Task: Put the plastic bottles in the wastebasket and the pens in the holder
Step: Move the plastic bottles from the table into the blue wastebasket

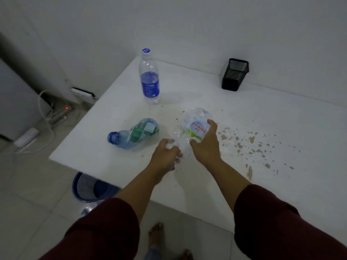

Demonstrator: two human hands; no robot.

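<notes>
A crumpled clear bottle with a white and green label (195,126) lies on the white table (262,147), held at both ends. My right hand (205,142) grips its labelled body and my left hand (167,152) is closed around its neck end. To the left a crushed bottle with a green label and blue cap (134,134) lies on its side. Behind it a bottle with a blue label (149,77) stands upright. A black mesh pen holder (234,74) stands at the back by the wall. A blue wastebasket (90,187) sits on the floor under the table's front-left edge. No pens are in view.
A power strip with a red light (60,112) and white cables (43,132) lie on the floor at the left by a grey cabinet (15,102). The tabletop paint is chipped at the right. My bare feet (155,233) stand on the tiles below the table edge.
</notes>
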